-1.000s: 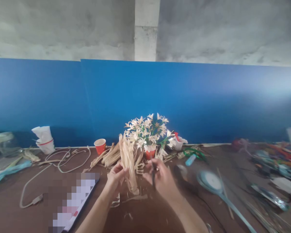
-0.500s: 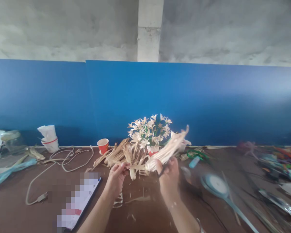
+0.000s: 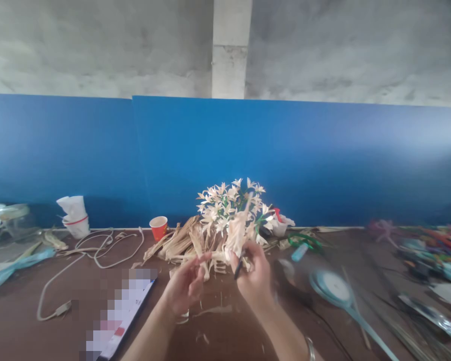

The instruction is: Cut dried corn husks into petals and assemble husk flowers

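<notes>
My right hand (image 3: pixel 254 271) is closed around a bundle of pale dried husk (image 3: pixel 236 235), which looks like corn husk and stands nearly upright. A dark, thin-handled tool (image 3: pixel 238 268) sticks out from the same grip; its kind is hidden. To its left, my left hand (image 3: pixel 188 281) has its thumb apart from its outstretched fingers. Those blurred fingertips reach a pale husk strip (image 3: pixel 217 255) beside the bundle. Behind both hands lies a pile of dry husks (image 3: pixel 180 240). White husk-like flowers (image 3: pixel 223 200) with green stems stand beyond the bundle, partly covered by it.
A red paper cup (image 3: pixel 159 229) stands left of the pile. A white cable (image 3: pixel 97 250) and a phone (image 3: pixel 126 311) lie to the left. Light-blue ribbon on a roll (image 3: pixel 334 288) lies to the right, before cluttered colourful materials (image 3: pixel 439 245). A blue partition (image 3: pixel 285 150) closes the back.
The husk bundle has swung from leaning right to nearly upright as my right hand turned and moved slightly left. My left hand has shifted right and lower, its thumb and fingers parting from a pinch.
</notes>
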`<act>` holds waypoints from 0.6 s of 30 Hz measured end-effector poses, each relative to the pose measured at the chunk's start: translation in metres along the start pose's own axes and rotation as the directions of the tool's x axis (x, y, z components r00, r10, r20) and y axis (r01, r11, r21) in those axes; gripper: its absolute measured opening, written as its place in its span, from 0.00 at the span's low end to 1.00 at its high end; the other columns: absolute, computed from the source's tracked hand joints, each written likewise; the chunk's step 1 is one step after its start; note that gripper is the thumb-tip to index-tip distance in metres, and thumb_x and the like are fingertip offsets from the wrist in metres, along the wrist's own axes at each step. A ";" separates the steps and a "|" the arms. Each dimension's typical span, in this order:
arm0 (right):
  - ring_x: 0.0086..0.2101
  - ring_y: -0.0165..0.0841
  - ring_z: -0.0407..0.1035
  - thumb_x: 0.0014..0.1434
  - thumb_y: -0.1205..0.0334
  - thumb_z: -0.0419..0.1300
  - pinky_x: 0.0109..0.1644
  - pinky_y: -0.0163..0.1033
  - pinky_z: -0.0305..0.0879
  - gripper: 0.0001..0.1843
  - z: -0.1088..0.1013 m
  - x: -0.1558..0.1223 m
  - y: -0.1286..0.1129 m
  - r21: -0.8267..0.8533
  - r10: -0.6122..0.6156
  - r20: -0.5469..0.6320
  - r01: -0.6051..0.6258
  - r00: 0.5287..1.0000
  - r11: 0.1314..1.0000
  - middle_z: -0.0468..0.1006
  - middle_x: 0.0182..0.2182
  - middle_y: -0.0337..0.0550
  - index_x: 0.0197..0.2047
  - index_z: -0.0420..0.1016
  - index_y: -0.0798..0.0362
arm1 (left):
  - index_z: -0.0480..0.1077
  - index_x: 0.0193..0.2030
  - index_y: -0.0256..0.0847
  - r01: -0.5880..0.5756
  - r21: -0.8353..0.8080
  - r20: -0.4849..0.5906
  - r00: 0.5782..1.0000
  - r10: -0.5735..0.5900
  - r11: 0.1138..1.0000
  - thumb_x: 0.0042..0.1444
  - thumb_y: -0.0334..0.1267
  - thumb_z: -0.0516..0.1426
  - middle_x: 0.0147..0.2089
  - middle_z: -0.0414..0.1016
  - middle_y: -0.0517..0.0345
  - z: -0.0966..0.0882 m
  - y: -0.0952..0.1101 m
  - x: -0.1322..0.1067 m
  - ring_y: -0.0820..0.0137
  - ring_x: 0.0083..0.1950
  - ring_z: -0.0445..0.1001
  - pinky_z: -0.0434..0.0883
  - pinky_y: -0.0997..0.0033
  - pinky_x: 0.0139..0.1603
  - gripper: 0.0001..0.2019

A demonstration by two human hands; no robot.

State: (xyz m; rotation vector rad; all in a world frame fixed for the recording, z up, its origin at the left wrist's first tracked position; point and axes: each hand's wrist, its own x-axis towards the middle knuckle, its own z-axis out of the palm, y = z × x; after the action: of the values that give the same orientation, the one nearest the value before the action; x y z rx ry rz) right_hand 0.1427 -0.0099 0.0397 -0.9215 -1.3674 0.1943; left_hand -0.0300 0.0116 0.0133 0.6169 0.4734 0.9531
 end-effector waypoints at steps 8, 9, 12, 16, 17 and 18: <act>0.30 0.30 0.68 0.52 0.68 0.57 0.34 0.34 0.67 0.12 0.009 -0.003 -0.005 0.086 0.048 0.119 -0.058 0.992 0.995 0.71 0.32 0.39 0.41 0.64 0.51 | 0.73 0.42 0.39 -0.292 0.588 -0.079 0.907 0.414 0.754 0.46 0.42 0.61 0.44 0.76 0.51 0.012 -0.004 0.003 0.62 0.46 0.72 0.67 0.70 0.43 0.16; 0.30 0.30 0.69 0.52 0.67 0.57 0.34 0.33 0.67 0.12 0.011 -0.002 -0.005 0.110 0.064 0.131 -0.079 0.989 0.991 0.71 0.32 0.40 0.42 0.64 0.51 | 0.74 0.38 0.37 -0.245 0.694 -0.055 0.919 0.390 0.677 0.46 0.43 0.60 0.37 0.77 0.52 0.012 -0.007 0.004 0.63 0.40 0.73 0.67 0.70 0.38 0.15; 0.31 0.31 0.69 0.52 0.66 0.57 0.35 0.33 0.67 0.14 0.012 0.004 -0.006 0.124 0.115 0.175 -0.138 0.978 0.983 0.72 0.32 0.40 0.44 0.64 0.51 | 0.73 0.28 0.36 -0.182 0.831 -0.050 0.917 0.395 0.526 0.45 0.44 0.59 0.22 0.72 0.60 0.010 -0.010 0.007 0.72 0.25 0.68 0.62 0.75 0.27 0.12; 0.31 0.32 0.70 0.51 0.63 0.58 0.36 0.35 0.67 0.17 -0.001 0.008 -0.007 -0.033 0.243 0.256 -0.243 0.936 0.970 0.74 0.34 0.42 0.46 0.65 0.52 | 0.67 0.21 0.37 -0.139 0.833 -0.213 0.812 0.543 0.536 0.42 0.46 0.60 0.14 0.63 0.66 0.005 -0.003 0.009 0.77 0.17 0.59 0.55 0.77 0.20 0.13; 0.31 0.33 0.70 0.51 0.62 0.59 0.36 0.35 0.67 0.17 -0.006 0.007 -0.007 -0.083 0.281 0.270 -0.269 0.921 0.960 0.75 0.34 0.42 0.46 0.66 0.52 | 0.66 0.19 0.37 -0.140 0.831 -0.246 0.776 0.581 0.539 0.42 0.46 0.60 0.13 0.62 0.67 0.003 -0.001 0.009 0.77 0.17 0.58 0.54 0.77 0.20 0.14; 0.31 0.33 0.71 0.50 0.60 0.60 0.36 0.36 0.67 0.17 -0.012 0.006 -0.007 -0.122 0.316 0.295 -0.292 0.902 0.948 0.75 0.33 0.42 0.45 0.68 0.53 | 0.66 0.19 0.37 -0.139 0.832 -0.274 0.738 0.616 0.537 0.41 0.47 0.60 0.13 0.62 0.67 0.001 0.001 0.009 0.78 0.16 0.57 0.53 0.77 0.19 0.14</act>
State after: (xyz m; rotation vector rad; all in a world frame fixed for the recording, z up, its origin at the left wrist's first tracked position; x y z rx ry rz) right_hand 0.1524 -0.0163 0.0494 -1.2058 -1.5203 0.5509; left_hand -0.0259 0.0197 0.0140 1.2987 1.3662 1.3819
